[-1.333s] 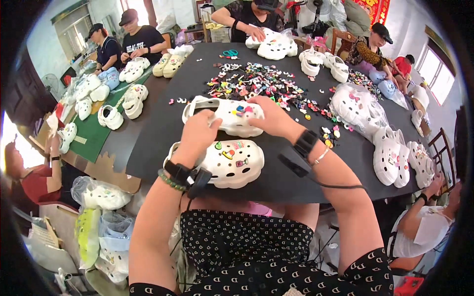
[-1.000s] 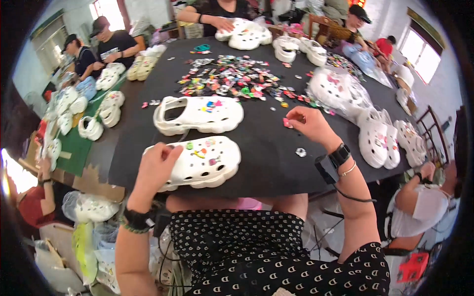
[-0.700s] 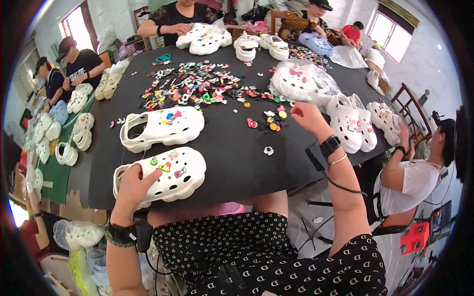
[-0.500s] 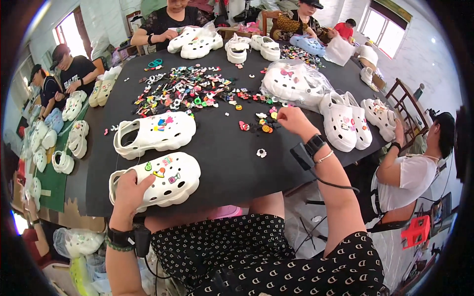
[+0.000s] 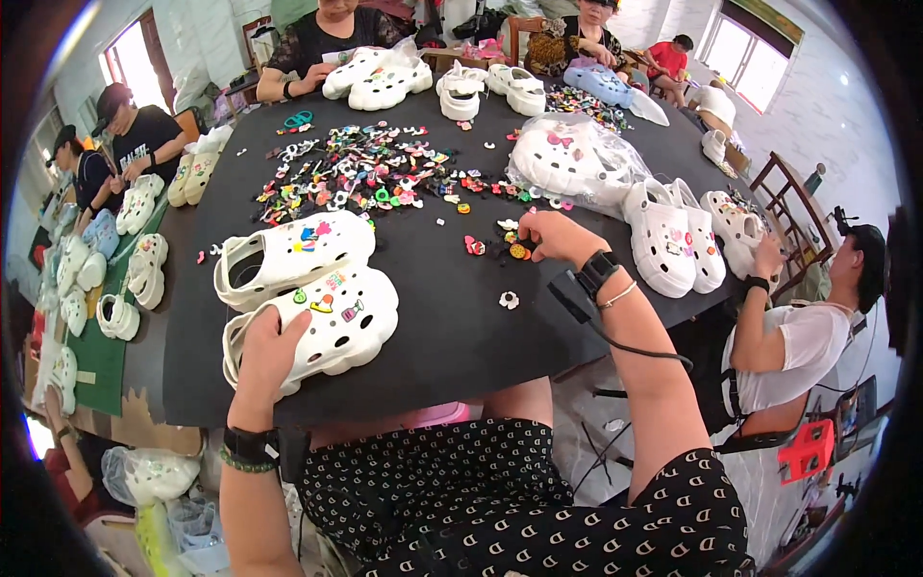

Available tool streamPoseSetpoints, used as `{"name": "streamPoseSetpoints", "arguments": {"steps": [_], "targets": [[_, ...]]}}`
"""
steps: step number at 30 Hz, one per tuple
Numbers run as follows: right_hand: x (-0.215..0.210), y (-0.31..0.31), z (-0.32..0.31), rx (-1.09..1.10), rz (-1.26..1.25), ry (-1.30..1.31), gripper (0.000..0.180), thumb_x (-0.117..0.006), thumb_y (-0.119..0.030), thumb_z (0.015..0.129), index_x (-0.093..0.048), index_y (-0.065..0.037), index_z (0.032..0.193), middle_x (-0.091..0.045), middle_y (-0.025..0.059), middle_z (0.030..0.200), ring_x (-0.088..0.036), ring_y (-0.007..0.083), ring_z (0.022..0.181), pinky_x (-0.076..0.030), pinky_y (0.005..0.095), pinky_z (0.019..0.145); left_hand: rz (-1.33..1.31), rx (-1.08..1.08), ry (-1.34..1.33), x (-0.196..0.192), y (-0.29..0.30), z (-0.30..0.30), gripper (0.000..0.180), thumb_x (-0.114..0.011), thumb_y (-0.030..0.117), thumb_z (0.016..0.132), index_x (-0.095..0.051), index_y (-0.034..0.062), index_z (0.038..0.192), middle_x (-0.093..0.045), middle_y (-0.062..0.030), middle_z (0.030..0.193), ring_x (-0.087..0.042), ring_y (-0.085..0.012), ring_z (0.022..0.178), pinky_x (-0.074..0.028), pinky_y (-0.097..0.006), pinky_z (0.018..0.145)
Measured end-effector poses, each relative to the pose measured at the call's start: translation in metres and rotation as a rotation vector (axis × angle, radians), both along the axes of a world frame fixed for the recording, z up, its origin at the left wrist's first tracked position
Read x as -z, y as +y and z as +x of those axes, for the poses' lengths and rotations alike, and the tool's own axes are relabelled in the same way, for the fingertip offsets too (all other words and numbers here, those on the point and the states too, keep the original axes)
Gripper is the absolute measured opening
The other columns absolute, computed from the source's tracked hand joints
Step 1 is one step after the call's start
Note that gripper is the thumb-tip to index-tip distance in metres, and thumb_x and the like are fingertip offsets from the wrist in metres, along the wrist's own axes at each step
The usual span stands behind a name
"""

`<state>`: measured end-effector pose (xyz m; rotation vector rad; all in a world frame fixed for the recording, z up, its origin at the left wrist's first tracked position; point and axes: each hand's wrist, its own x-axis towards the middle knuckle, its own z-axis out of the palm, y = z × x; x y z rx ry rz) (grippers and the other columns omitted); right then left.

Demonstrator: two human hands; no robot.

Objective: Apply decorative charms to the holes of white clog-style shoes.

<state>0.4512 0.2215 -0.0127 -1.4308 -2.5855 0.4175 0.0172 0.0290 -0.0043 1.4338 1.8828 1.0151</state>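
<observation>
My left hand (image 5: 266, 348) rests on the heel end of a white clog (image 5: 322, 322) with several small coloured charms on it, near the front edge of the black table (image 5: 442, 327). A second white clog (image 5: 288, 254) lies just behind it. My right hand (image 5: 553, 238) is stretched forward with its fingertips on a few loose charms (image 5: 515, 250); whether it pinches one I cannot tell. A single white flower charm (image 5: 509, 300) lies between my hands.
A wide scatter of coloured charms (image 5: 361, 173) covers the table's middle. Bagged white clogs (image 5: 567, 159) and loose pairs (image 5: 673, 236) lie right; more clogs (image 5: 385, 82) at the far edge. Other people sit around the table; a green table (image 5: 106, 288) with clogs stands left.
My right hand left the far clog and reached right and forward to the loose charms. My left hand stayed on the near clog. My head turned, shifting the view left.
</observation>
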Motion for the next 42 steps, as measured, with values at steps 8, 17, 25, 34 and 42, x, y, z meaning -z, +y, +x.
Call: {"name": "streamPoseSetpoints", "arguments": {"steps": [8,17,25,34,42], "targets": [[0.000,-0.009,0.006,0.077,-0.073,-0.006,0.029,-0.082,-0.008,0.068,-0.062,-0.005,0.088,-0.066,0.0112,0.084,-0.064,0.0299,0.084,-0.049,0.0402,0.070,0.008,0.002,0.052,0.004,0.003,-0.006,0.022,-0.069,0.017,0.090,-0.062,-0.0043,0.093,-0.064,-0.0020,0.081,-0.052,-0.0057,0.070,-0.044,-0.025,0.061],[-0.022,-0.029,-0.012,0.071,0.185,0.299,0.016,-0.070,-0.008,0.079,-0.064,0.000,0.092,-0.066,0.0107,0.078,-0.062,0.0183,0.068,-0.050,0.0315,0.064,0.030,0.008,0.057,-0.014,-0.004,0.009,0.033,-0.071,0.025,0.088,-0.060,-0.0061,0.086,-0.064,-0.0119,0.079,-0.056,-0.0155,0.070,-0.047,-0.034,0.065],[-0.073,-0.097,-0.121,-0.288,0.065,0.522,0.013,-0.067,-0.006,0.086,-0.065,-0.001,0.098,-0.066,0.0086,0.086,-0.064,0.0165,0.075,-0.051,0.0299,0.068,0.042,0.020,-0.176,-0.002,-0.010,0.003,0.030,-0.068,0.023,0.090,-0.063,-0.0068,0.094,-0.066,-0.0091,0.085,-0.057,-0.0125,0.074,-0.048,-0.031,0.067],[-0.046,-0.145,-0.213,-0.551,0.032,0.511,0.016,-0.067,-0.005,0.086,-0.061,-0.002,0.100,-0.065,0.0144,0.088,-0.066,0.0281,0.080,-0.054,0.0359,0.070,0.079,0.015,-0.296,0.005,-0.015,0.003,0.034,-0.068,0.027,0.090,-0.056,-0.0018,0.078,-0.053,-0.0018,0.071,-0.044,-0.0100,0.065,-0.039,-0.030,0.058],[-0.032,-0.148,-0.241,-0.589,0.046,0.545,0.012,-0.063,-0.005,0.084,-0.058,-0.003,0.095,-0.059,0.0155,0.086,-0.060,0.0371,0.083,-0.049,0.0456,0.073,0.127,0.024,-0.164,0.001,-0.022,0.004,0.039,-0.066,0.028,0.092,-0.048,-0.0009,0.073,-0.046,-0.0020,0.065,-0.037,-0.0109,0.061,-0.036,-0.031,0.055]]}}
